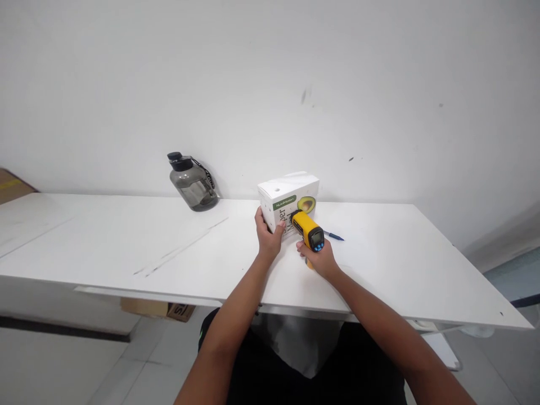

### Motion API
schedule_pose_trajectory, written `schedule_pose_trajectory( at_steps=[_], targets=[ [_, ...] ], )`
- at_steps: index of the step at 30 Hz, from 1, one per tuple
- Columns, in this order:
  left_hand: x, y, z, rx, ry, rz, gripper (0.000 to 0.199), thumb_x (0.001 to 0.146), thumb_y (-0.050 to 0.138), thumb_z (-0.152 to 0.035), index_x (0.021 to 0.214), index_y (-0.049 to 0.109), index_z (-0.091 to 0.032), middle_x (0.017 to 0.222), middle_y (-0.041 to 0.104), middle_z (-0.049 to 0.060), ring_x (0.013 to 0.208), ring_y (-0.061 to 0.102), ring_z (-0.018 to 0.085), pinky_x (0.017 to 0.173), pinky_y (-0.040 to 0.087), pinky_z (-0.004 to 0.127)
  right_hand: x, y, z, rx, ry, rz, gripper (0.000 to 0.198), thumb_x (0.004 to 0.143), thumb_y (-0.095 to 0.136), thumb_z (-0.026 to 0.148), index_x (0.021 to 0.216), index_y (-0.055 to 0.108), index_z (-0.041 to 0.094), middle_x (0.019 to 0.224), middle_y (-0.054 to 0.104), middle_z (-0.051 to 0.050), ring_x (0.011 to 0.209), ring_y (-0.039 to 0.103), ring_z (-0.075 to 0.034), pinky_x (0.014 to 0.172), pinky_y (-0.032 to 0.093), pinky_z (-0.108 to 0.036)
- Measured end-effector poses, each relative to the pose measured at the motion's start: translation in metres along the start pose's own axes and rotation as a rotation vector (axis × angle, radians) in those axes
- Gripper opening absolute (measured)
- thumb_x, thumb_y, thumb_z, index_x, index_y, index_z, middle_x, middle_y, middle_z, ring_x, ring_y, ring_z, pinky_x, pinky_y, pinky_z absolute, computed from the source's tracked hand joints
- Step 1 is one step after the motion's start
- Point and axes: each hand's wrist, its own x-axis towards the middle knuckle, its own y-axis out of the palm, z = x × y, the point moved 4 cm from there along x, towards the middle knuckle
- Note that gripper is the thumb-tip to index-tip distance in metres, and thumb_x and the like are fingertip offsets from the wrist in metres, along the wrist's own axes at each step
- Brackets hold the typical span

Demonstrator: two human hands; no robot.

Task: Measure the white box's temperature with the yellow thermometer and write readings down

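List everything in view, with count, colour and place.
Box: one, white with green label, in left hand
Thermometer gun: one, yellow and black, in right hand, before the box
Pen: one, blue, on table, right of gun
Bottle: one, grey with black cap, back left of table
Table: one, white, across the view
Left carton: one, brown, left edge
Lower carton: one, brown, below table
Wall: one, white, behind
Floor: one, grey, below
Left hand: one, bare, on box
Right hand: one, bare, around gun handle
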Motion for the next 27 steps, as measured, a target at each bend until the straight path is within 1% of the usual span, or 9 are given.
schedule_pose_trajectory(
  at_steps=[4,10,13,15,20,24,27],
  targets=[
    [-0.0002,0.0006,-0.0029,-0.009,0.004,0.006,0.082,0.076,0.064,-0.062,0.139,0.035,-0.02,0.131,0.052,0.014,0.121,0.055,0.029,0.101,0.048,0.041,0.0022,-0.0013,-0.0052,-0.017,-0.003,-0.014,0.034,0.069,0.075,0.048,0.081,0.065,0.017,0.073,0.068,-0.006,0.061,0.06,-0.019,0.065,0.053,-0.037],
    [-0.0005,0.0013,-0.0063,-0.001,-0.012,0.002,0.082,0.075,0.064,-0.063,0.139,0.036,-0.02,0.131,0.052,0.014,0.121,0.055,0.029,0.1,0.048,0.042,0.004,-0.0015,-0.0086,-0.047,0.017,-0.02,0.034,0.07,0.073,0.048,0.081,0.065,0.017,0.073,0.068,-0.006,0.061,0.06,-0.019,0.065,0.053,-0.037],
    [-0.0009,0.0014,-0.0051,-0.01,-0.014,0.002,0.081,0.076,0.065,-0.061,0.139,0.036,-0.02,0.131,0.052,0.014,0.121,0.055,0.029,0.101,0.048,0.041,0.0035,-0.0015,-0.0077,-0.047,0.036,-0.024,0.036,0.069,0.073,0.049,0.082,0.065,0.016,0.073,0.067,-0.006,0.061,0.06,-0.02,0.064,0.052,-0.037],
    [-0.0012,0.0014,-0.0043,-0.008,-0.001,-0.006,0.08,0.076,0.066,-0.058,0.139,0.036,-0.019,0.132,0.052,0.014,0.122,0.054,0.029,0.102,0.047,0.042,0.0028,-0.0016,-0.0053,-0.057,0.022,-0.037,0.039,0.068,0.073,0.051,0.084,0.065,0.016,0.072,0.067,-0.006,0.063,0.061,-0.02,0.065,0.052,-0.037],
    [-0.0018,0.0009,-0.0042,0.03,-0.009,-0.063,0.078,0.076,0.07,-0.052,0.139,0.037,-0.019,0.136,0.051,0.015,0.126,0.052,0.029,0.106,0.044,0.042,0.0018,-0.0012,-0.0009,-0.116,-0.032,-0.086,0.043,0.068,0.073,0.056,0.087,0.063,0.018,0.07,0.067,-0.004,0.069,0.062,-0.022,0.068,0.052,-0.036],
    [-0.0014,0.0018,-0.0063,0.01,-0.073,-0.088,0.079,0.076,0.072,-0.047,0.14,0.035,-0.02,0.138,0.05,0.015,0.13,0.05,0.029,0.107,0.045,0.042,0.0041,-0.0038,-0.0017,-0.15,-0.081,-0.168,0.044,0.07,0.072,0.055,0.095,0.062,0.02,0.079,0.067,-0.003,0.074,0.061,-0.02,0.073,0.051,-0.035],
    [-0.0006,0.0018,-0.0079,-0.023,-0.119,-0.109,0.08,0.076,0.074,-0.046,0.141,0.035,-0.022,0.14,0.049,0.014,0.13,0.051,0.028,0.106,0.047,0.041,0.0076,-0.0078,-0.0037,-0.169,-0.063,-0.231,0.047,0.072,0.071,0.054,0.103,0.061,0.021,0.085,0.067,-0.003,0.078,0.061,-0.02,0.076,0.05,-0.036]
  ],
)
